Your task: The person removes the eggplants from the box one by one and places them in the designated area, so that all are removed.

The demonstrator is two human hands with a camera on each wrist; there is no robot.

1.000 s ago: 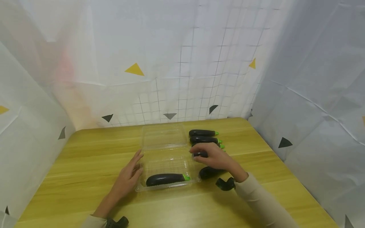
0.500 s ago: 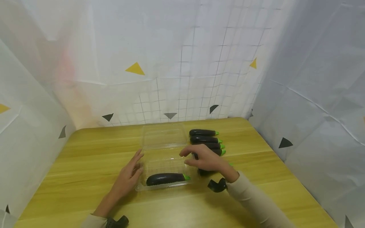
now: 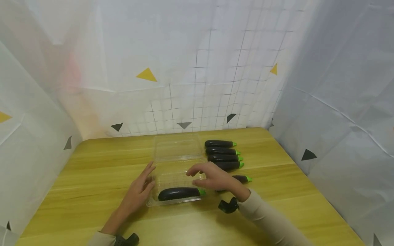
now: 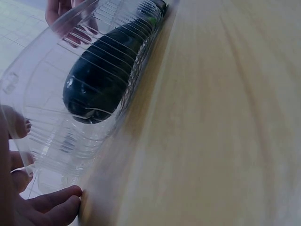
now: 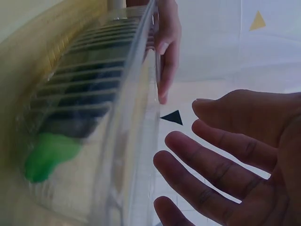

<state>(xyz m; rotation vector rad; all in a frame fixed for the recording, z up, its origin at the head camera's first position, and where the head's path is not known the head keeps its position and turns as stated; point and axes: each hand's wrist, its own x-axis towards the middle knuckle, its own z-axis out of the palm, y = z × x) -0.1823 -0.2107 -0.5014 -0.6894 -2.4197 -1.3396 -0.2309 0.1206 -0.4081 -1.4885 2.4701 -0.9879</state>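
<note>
A clear plastic clamshell box (image 3: 181,203) lies with its lid (image 3: 176,147) folded back. One dark eggplant (image 3: 178,193) with a green stem end lies along the near side inside it. My left hand (image 3: 136,193) rests against the box's left edge, its fingers extended; in the left wrist view, fingertips (image 4: 21,125) touch the clear rim. Over the right part of the box hovers my right hand (image 3: 212,176), fingers spread and slightly bent. Nothing is between its fingers (image 5: 202,165) in the right wrist view.
Right of the box, several more eggplants (image 3: 220,151) lie in a row with green ends to the right. A nearer eggplant (image 3: 241,178) is partly hidden behind my right hand. White sheeting (image 3: 123,51) walls in the wooden table (image 3: 77,194).
My right hand has moved left, from above the eggplants to over the box's right side, uncovering more of the row. The left hand and the boxed eggplant stay put.
</note>
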